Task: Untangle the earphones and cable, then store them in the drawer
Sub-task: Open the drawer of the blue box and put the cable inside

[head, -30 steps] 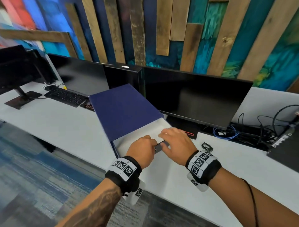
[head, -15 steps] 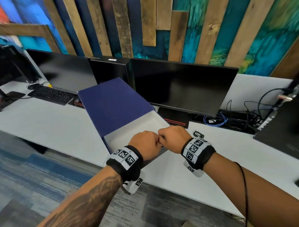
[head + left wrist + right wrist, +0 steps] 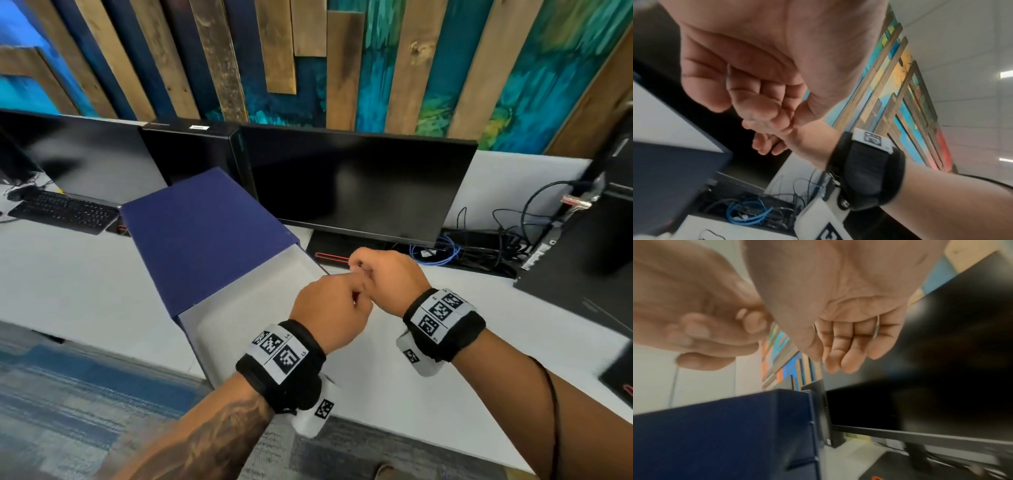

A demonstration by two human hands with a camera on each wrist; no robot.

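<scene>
Two bare forearms reach forward from the bottom of the head view, and the two hands meet knuckle to knuckle in the air above the white tabletop [image 3: 85,284]. The left hand [image 3: 330,308] is curled into a loose fist, back upward, fingers folded into the palm and thumb tucked against them. The right hand [image 3: 388,274] sits just beyond and to its right, also curled, fingertips pinched together where they touch the left hand. Whatever the hands pinch is hidden between the fingers; only a thin pale strand, perhaps the earphone cable [image 3: 674,386], hangs blurred below the left hand in the right wrist view, so what the hands hold cannot be told for certain. Each wrist wears one black band with white coded markers, two bands in all. Directly below and left of the hands stands one dark blue box [image 3: 205,236], its white drawer [image 3: 239,308] pulled out toward the viewer. Behind stand two dark monitors [image 3: 356,181], one keyboard [image 3: 65,212] at far left, and a tangle of black and blue cords [image 3: 442,251] at right. A wall of painted wooden planks rises behind.
</scene>
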